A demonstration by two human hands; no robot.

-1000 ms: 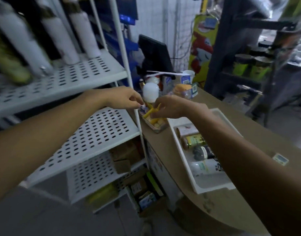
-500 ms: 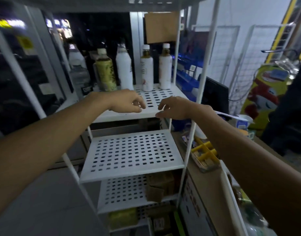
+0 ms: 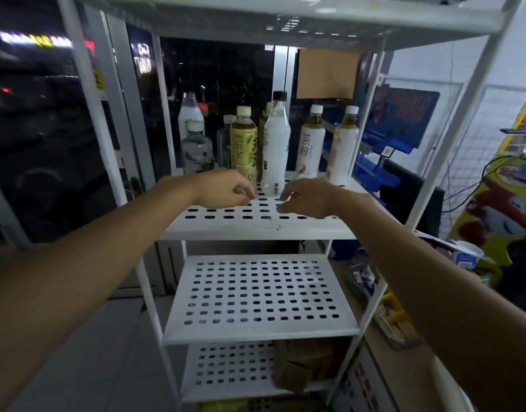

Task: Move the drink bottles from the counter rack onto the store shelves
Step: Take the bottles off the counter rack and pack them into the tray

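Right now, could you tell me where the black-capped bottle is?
In the head view, the black-capped bottle stands centrally on the stocked shelf, between the yellow tea bottle and a white-capped tea bottle.

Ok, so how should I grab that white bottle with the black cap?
Take the white bottle round its middle, coming straight from the front. It stands upright and nearest the front edge of the shelf. The yellow tea bottle crowds its left side, so the front looks like the free way in.
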